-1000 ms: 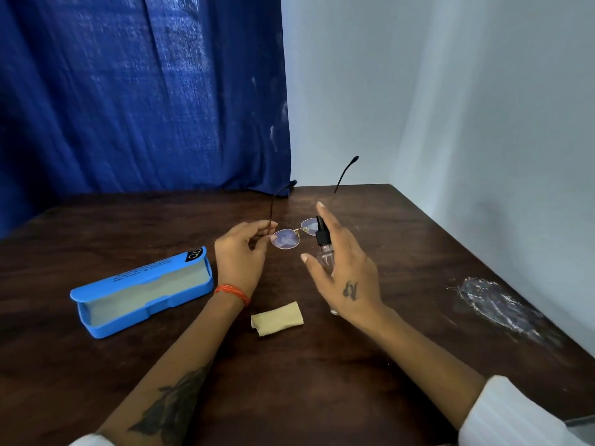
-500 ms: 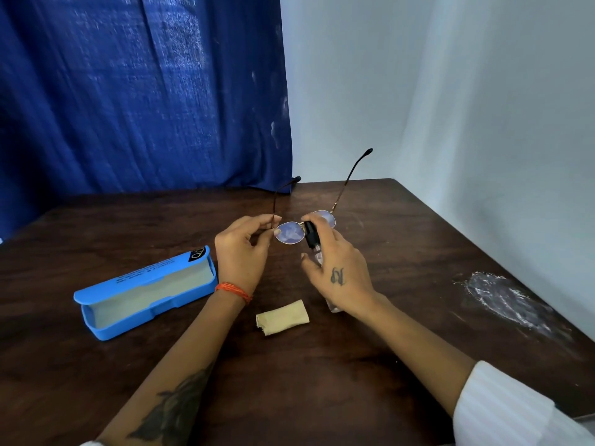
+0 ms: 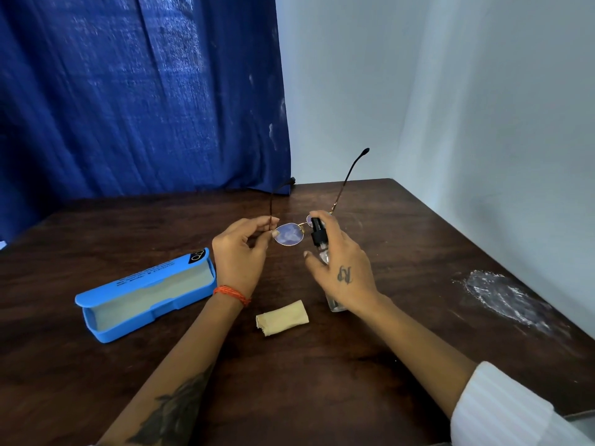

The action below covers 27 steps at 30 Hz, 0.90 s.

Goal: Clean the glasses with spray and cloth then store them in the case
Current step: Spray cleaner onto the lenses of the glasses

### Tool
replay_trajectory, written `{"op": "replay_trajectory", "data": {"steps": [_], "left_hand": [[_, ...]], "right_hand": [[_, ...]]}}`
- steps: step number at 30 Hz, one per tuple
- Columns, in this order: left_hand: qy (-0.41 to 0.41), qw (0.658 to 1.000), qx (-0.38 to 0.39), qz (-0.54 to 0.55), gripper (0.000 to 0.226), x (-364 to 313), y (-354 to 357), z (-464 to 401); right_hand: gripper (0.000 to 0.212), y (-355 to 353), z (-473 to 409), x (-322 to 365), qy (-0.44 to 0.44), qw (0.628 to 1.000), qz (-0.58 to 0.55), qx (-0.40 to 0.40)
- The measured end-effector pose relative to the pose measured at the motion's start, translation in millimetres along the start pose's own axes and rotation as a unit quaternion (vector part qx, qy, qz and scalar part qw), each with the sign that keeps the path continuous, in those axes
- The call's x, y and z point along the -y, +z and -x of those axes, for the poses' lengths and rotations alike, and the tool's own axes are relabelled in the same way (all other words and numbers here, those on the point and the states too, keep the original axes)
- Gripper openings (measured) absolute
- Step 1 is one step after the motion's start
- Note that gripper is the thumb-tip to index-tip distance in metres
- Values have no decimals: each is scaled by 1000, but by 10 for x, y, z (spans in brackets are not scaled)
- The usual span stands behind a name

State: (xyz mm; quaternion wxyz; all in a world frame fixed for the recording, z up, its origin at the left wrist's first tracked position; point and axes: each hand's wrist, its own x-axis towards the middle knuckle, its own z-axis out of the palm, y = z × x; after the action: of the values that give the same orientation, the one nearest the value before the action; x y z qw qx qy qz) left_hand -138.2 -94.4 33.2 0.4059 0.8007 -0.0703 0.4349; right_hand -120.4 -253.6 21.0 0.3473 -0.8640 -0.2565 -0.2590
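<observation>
My left hand (image 3: 240, 252) pinches the left hinge of thin gold-rimmed glasses (image 3: 288, 234), held above the table with both temple arms open and pointing away from me. My right hand (image 3: 341, 267) grips a small clear spray bottle (image 3: 318, 239) with a black pump top, its forefinger resting on the pump, the nozzle right beside the lenses. The right lens is mostly hidden behind the bottle top. A folded beige cloth (image 3: 282, 318) lies on the table below both hands. The blue glasses case (image 3: 145, 294) sits open to the left, its pale lining showing.
The dark wooden table (image 3: 322, 381) ends at a white wall on the right and a blue curtain (image 3: 145, 91) at the back. A whitish smear (image 3: 505, 297) marks the table's right side.
Both hands have drawn a little closer together. My right forefinger, raised a second ago, now rests on the pump top, and the nozzle sits nearer the lenses.
</observation>
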Motion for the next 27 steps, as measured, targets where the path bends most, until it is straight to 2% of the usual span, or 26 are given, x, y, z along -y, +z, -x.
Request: {"op": "replay_trajectory", "data": {"steps": [5,13,17,24,27], "left_hand": [[-4,1000,-4,2,24,3,-8,-4],[-4,1000,0,3,24,-4,-23,2],[-9,1000,-3,6,23,-2,-33,-1],[-11,1000,-2,6,24,10,-39,0],[-7,1000,0,3,24,18,-31,-2]], "right_hand": [[56,-151,-51,-160,30,997,41,-53],[54,-172,-76,-301,48,995,79,-30],[51,-187,-72,-322,49,995,63,-54],[56,-302,-152,-407,51,987,-9,-151],[53,-345,-156,-438,34,988,-8,-150]]}}
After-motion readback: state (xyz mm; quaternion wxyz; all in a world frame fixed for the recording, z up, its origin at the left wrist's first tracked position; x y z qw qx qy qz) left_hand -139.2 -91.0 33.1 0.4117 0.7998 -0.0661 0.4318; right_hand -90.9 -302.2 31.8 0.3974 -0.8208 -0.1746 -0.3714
